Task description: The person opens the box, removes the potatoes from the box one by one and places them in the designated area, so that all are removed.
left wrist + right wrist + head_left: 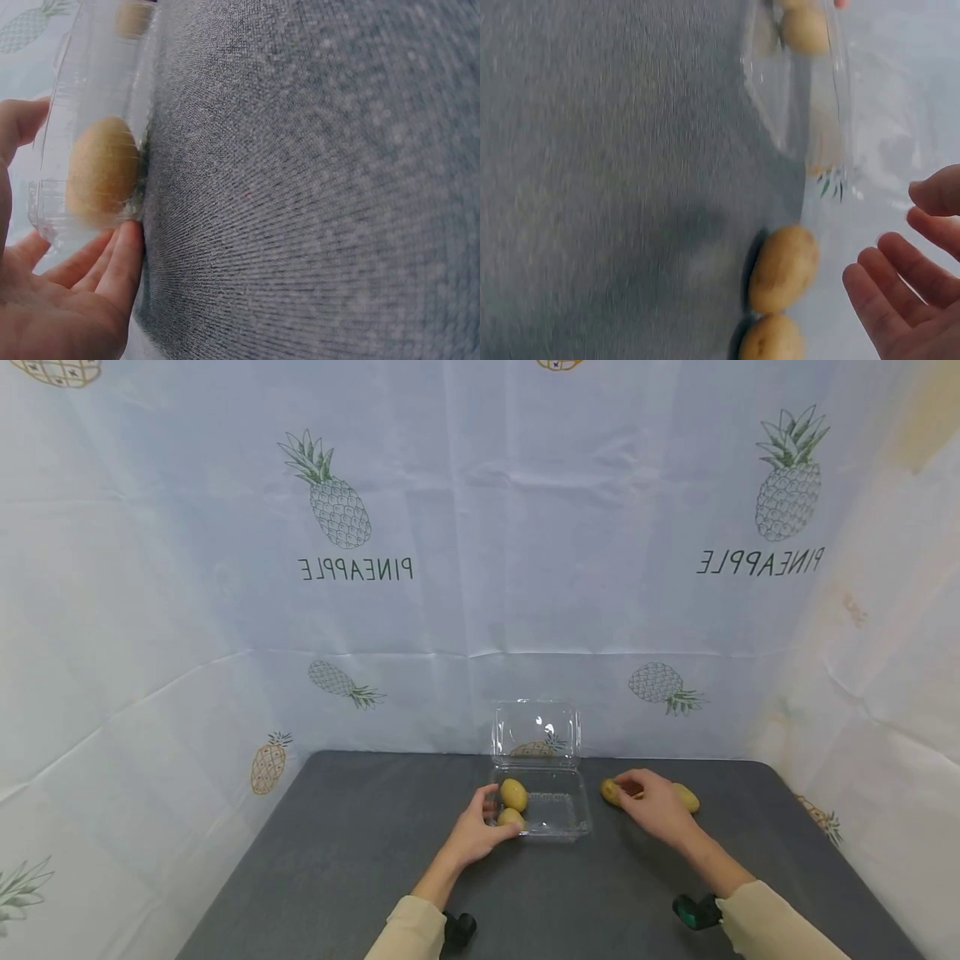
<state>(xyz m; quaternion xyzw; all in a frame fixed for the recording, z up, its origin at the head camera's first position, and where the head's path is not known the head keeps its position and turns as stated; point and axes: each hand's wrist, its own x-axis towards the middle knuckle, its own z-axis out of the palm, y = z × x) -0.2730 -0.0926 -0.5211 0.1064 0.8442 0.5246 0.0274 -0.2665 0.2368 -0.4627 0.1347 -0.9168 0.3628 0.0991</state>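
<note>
on the bench (360, 860), left hand (474, 832) steadies the flimsy box (553, 814) at 9 o'clock, fingers relaxed; right hand (654, 806), fingers spread, hovers over a firm, smooth potato (610, 791), best pinched mid-body.

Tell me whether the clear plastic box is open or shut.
Open. The clear plastic box has its hinged lid standing upright behind the tray, and two potatoes lie inside at its left end.

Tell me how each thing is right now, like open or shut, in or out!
Clear plastic box: open, lid up.
Two potatoes in the box: inside, at its left end.
Two potatoes on the table: outside, right of the box.
Left hand: fingers straight, touching the box's left end.
Right hand: open, above the potatoes on the table, holding nothing.
</note>
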